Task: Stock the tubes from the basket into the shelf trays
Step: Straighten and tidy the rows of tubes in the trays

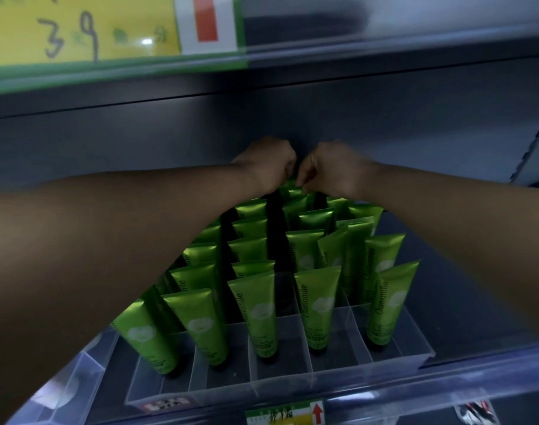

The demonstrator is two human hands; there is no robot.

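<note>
**Both hands at the back of the tray, seating a tube**

The right hand (332,168) pinches the flat crimped end of a back-row tube (293,191) between thumb and forefinger. The left hand (268,162) sits just beside it with its fingers curled toward the same crimp. Whether it actually grips the tube cannot be told from here.

The tube stands nearly upright, directly below the fingertips, in a middle lane at the far end of the clear tray (427,352). Its long axis runs top to bottom with the crimp up. Seating it therefore looks like a straight push down into the lane, and the right hand is better placed to make it.

The other green tubes (256,311) stand cap-down in rows. They look like soft laminate with a metallic sheen, each tapering from a wide flat crimp to a round dark cap, with "Chamomile" printed along the length. The tray is rigid transparent plastic with thin dividers, and it rests on a dark matte shelf (476,302). A yellow price sign (78,29) hangs above.
</note>
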